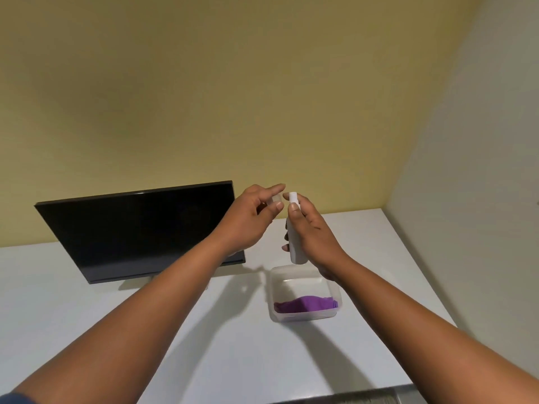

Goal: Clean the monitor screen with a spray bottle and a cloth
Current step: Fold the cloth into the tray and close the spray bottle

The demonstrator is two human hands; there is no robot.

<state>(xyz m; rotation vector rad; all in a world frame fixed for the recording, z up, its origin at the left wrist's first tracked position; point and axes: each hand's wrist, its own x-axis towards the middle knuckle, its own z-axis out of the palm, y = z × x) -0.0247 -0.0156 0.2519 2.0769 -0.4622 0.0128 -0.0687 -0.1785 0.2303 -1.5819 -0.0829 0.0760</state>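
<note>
White plastic spray bottle (296, 243) — light, slick — gripped round its body by the right hand (313, 231); left hand's (250, 220) fingers pinch its clear cap (274, 199).

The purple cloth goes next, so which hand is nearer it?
Right. The right hand holds the spray bottle just above the cloth's container; the left hand is farther left.
</note>
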